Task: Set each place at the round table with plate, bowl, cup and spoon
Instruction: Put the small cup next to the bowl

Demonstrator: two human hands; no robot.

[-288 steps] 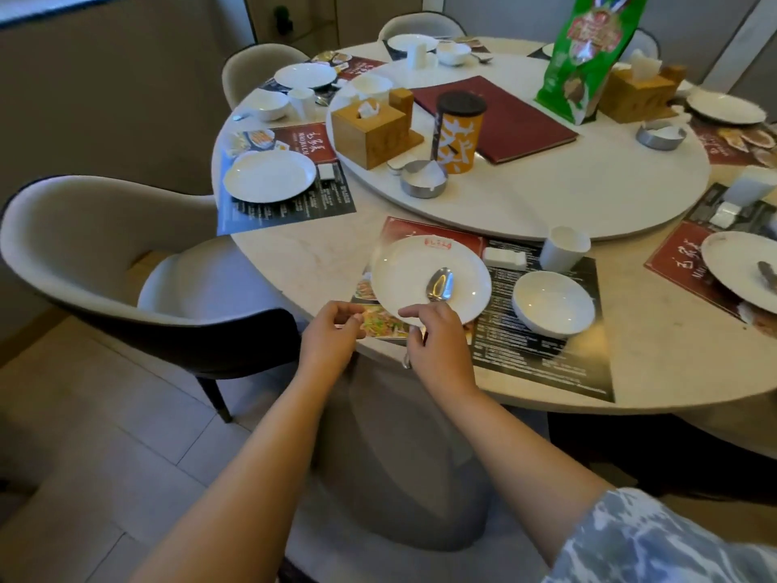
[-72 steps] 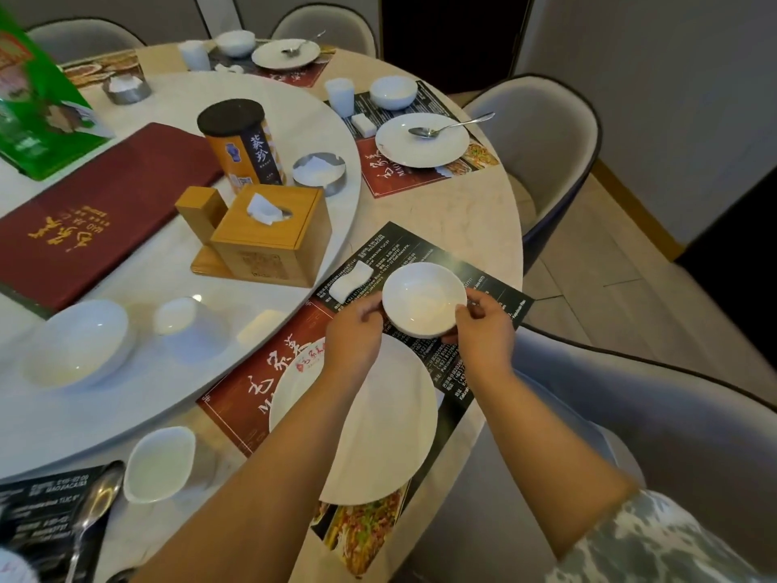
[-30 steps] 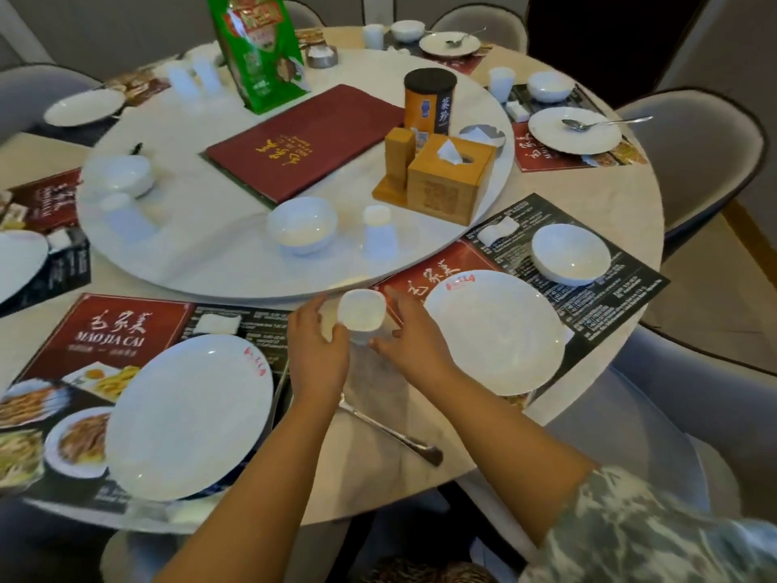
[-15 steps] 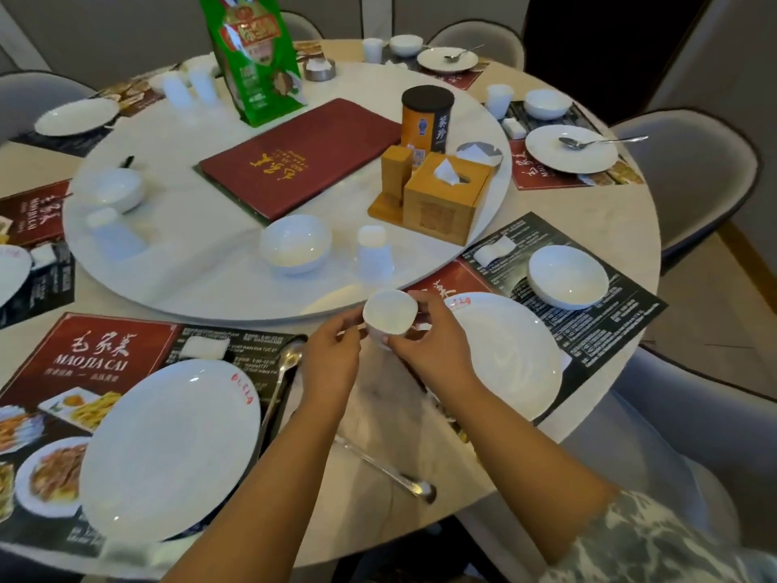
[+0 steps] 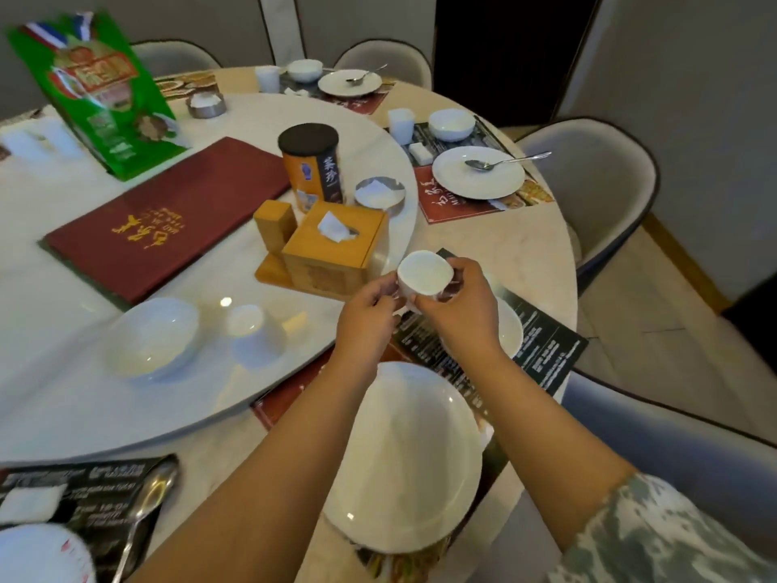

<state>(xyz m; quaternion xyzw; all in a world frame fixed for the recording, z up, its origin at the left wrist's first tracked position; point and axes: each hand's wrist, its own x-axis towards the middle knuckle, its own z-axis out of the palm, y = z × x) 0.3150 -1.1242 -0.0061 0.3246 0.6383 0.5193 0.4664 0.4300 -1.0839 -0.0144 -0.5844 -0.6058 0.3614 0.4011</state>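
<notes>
Right now, both hands: lifted together over the near right edge of the tabletop [image 5: 504, 246], a small white cup between them.
Left hand [image 5: 370, 305]: fingertips pinch the cup's left side; the grip is closed on it.
Right hand [image 5: 458, 307]: thumb and fingers curl round the cup's right side and base; this grip is also closed on it.
Cup [image 5: 424, 273]: held tilted, mouth facing up toward the viewer, just in front of the wooden tissue box [image 5: 332, 250]; whether it touches anything below cannot be told.
Plate [image 5: 405, 456]: large, white, lies on the dark placemat [image 5: 551, 351] at the nearest place, under the forearms.
Bowl [image 5: 511, 330]: white, on the same placemat beyond the plate, mostly hidden behind the right hand.
Spoon [image 5: 147, 502]: lies on the next placemat to the left, bowl end up, apart from this place.
Turntable [image 5: 84, 414]: the raised round centre carries a loose bowl [image 5: 153, 336] and a cup [image 5: 254, 338], both blurred, plus a red menu folder [image 5: 168, 212], an orange tin [image 5: 311, 166] and a green bag [image 5: 96, 90].
Far places: on the right, a plate with a spoon [image 5: 504, 160] across it, a bowl and a cup beside it; another such set lies farther back.
</notes>
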